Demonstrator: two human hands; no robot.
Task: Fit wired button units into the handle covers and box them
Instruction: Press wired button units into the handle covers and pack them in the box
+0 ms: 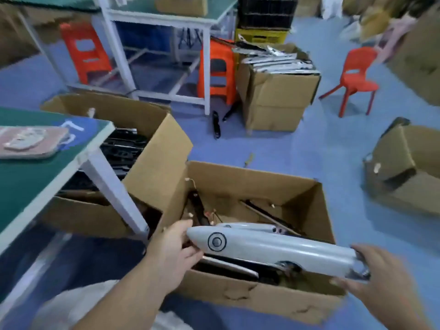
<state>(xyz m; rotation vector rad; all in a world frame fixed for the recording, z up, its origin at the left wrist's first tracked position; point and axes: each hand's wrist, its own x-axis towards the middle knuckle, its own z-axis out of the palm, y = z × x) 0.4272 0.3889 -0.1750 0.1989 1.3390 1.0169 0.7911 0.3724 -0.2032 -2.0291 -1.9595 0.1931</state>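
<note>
While the left hand [171, 248] grips the rounded tip of a pale grey handle cover [273, 250] and the right hand [381, 279] holds its other end, the cover hangs roughly level across the near side of an open box [250, 173] at six o'clock, above the contents rather than lying on them. A round button [217, 241] ringed in black sits in the cover's face close to the left hand. The right hand is motion-blurred; its fingers seem curled about the chromed end, though the exact hold is hard to read. Inside the box lie a second grey cover [247, 226], just behind the held one, and dark strips with thin wires ending in pale plugs. At nine o'clock a green-topped table [28, 182] carries a pinkish tray [31, 141]. Beside its white leg, toward ten o'clock, a taller box [157, 167] holds black parts. At one o'clock another carton [276, 91] is stacked with silvery covers, with an orange stool [217, 72] just beside it. A red chair [354, 77] stands on the blue floor [333, 144] at two o'clock.
</note>
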